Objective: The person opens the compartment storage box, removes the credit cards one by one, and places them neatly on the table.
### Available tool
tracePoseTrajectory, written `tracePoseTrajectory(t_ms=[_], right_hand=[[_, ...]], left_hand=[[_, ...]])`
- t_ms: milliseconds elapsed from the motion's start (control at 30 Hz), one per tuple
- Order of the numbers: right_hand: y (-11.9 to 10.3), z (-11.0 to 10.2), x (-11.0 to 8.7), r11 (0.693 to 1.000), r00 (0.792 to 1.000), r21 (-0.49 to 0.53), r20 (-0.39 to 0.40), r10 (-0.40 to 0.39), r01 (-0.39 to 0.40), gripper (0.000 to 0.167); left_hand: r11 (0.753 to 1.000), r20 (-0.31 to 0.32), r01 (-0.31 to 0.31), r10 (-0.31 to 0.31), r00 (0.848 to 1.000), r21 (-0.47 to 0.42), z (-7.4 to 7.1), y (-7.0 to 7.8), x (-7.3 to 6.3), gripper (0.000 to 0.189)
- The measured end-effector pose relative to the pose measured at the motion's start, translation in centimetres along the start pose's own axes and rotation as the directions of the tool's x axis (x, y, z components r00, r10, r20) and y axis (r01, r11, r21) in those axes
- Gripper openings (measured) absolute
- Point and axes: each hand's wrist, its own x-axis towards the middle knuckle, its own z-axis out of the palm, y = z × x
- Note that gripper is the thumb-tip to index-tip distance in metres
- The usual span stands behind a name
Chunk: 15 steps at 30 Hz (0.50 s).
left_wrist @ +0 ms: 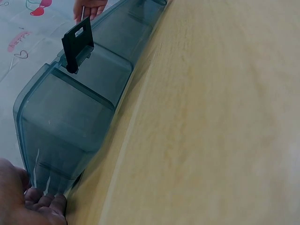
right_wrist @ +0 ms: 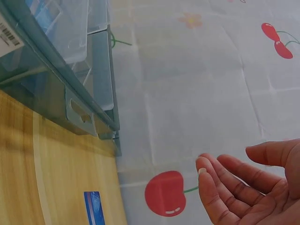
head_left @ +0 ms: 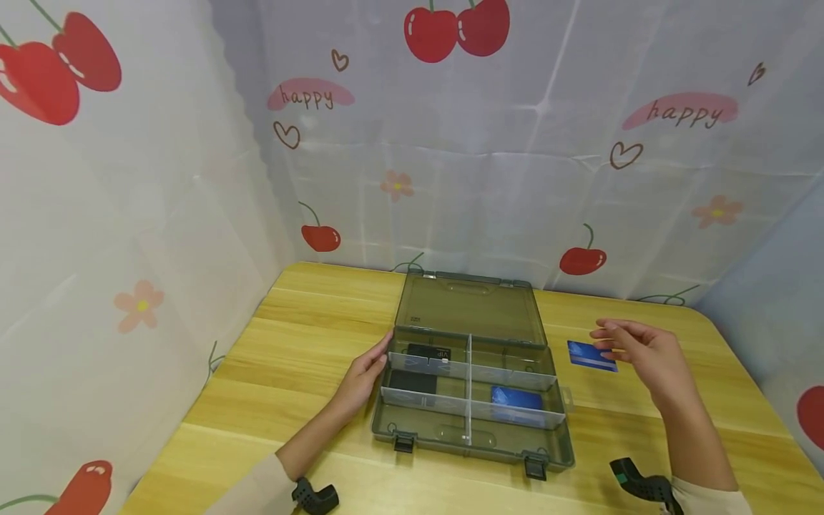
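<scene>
A translucent dark-green divided box point(head_left: 418, 438) lies on the table with its lid point(head_left: 470, 307) folded back. My left hand point(head_left: 357, 383) rests along the box's left side, fingertips against the wall; in the left wrist view its fingers point(left_wrist: 46, 200) reach the box's corner. Inside, a black card marked VIP point(head_left: 428, 352) sits at the back left, another black card point(head_left: 412, 382) in the middle left, and a blue card point(head_left: 516, 398) in the middle right. To the box's right, a second blue card point(right_wrist: 95, 208) lies on the table. Above it hovers my right hand point(head_left: 653, 361), fingers loosely bent, holding nothing.
The wooden table point(head_left: 309, 322) meets a white cherry-print cloth point(head_left: 444, 214) at the back and sides. Two black latches hang at the box's front, including a left latch point(head_left: 403, 443). A hanging tab point(right_wrist: 80, 117) juts from the box's right side.
</scene>
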Motion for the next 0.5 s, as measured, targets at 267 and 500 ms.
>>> tracePoseTrajectory(t_ms=[267,500], right_hand=[[-0.3,0.7,-0.7,1.0,0.999,0.002,0.049,0.001,-0.001,0.05],[-1.2,2.2,-0.8,0.994,0.997,0.107,0.077,0.002,-0.011,0.043]], left_hand=[[1.0,0.012,-0.004,0.004,1.0,0.007,-0.2,0.2,0.1,0.048],[1.0,0.006,-0.012,0.012,1.0,0.01,-0.3,-0.1,0.2,0.048]])
